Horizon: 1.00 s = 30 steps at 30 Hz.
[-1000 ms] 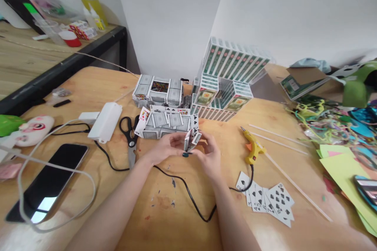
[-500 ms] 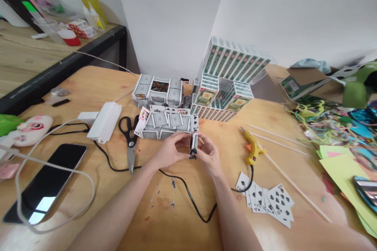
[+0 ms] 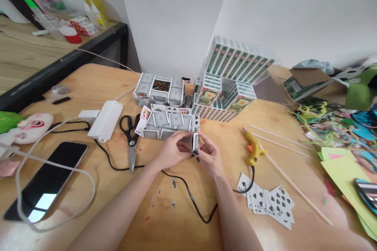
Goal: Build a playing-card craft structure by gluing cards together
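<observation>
Both hands meet at the middle of the wooden table (image 3: 182, 219). My left hand (image 3: 172, 151) and my right hand (image 3: 207, 157) pinch a small folded playing card piece (image 3: 195, 141) between their fingertips, upright and edge-on. Just behind the hands sits a low box built from playing cards (image 3: 169, 122). A second card box (image 3: 160, 90) stands farther back.
Black scissors (image 3: 130, 135), a white power adapter (image 3: 105, 120) and a phone (image 3: 44, 182) lie left. A yellow glue gun (image 3: 253, 150), its black cord (image 3: 188, 196), glue sticks (image 3: 279, 138) and spade cards (image 3: 269, 200) lie right. Stacked card packs (image 3: 232, 76) and craft scraps (image 3: 332, 125) are behind.
The card piece, spread open between my fingers a second ago, is now pressed flat and held upright. Both hands have shifted slightly forward toward the card box.
</observation>
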{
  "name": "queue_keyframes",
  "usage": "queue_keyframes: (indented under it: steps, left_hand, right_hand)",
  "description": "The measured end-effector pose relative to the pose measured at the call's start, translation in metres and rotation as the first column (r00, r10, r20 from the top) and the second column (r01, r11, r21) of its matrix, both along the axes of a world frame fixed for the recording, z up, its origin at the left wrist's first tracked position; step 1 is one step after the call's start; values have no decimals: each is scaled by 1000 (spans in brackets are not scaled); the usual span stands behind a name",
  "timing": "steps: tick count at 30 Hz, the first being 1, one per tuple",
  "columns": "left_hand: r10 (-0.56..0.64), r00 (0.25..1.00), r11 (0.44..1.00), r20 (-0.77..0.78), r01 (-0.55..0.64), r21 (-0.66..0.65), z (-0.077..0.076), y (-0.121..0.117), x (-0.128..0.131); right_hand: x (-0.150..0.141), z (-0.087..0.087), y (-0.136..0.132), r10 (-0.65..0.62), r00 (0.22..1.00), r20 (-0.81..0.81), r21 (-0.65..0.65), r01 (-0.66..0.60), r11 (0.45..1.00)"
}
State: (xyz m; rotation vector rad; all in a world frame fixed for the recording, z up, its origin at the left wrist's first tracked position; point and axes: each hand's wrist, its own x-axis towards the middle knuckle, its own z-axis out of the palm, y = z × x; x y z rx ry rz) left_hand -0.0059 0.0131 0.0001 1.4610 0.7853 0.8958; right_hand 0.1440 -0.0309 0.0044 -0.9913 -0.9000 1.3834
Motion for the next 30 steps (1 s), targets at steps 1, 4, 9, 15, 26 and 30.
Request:
queue_keyframes:
  steps: [1,4,9,15,26,30]
  left_hand:
    - [4,1000,1000,-12,-4,10,-1,1,0]
    - [8,1000,1000,-10,-8,11,-3,2,0]
    - [29,1000,999,-2,-30,-34,-2,1,1]
    - [-43,998,984,35,48,-173,4,0,1]
    - [68,996,987,-65,-58,152,0,-7,3]
    - [163,981,955,-104,-130,268,-3,-10,5]
  right_hand:
    - [0,0,0,0,1000,5,-4,0,1000]
    - [0,0,0,12,1000,26,-4,-12,1000]
    - [-1,4,0,50,998,25,17,-51,999]
    - [-2,6,-1,111,994,-19,-8,-111,994]
    - [-5,1,-2,9,995,-97,-43,-14,999]
    - [-7,-1,-1,-70,998,1,-86,70,994]
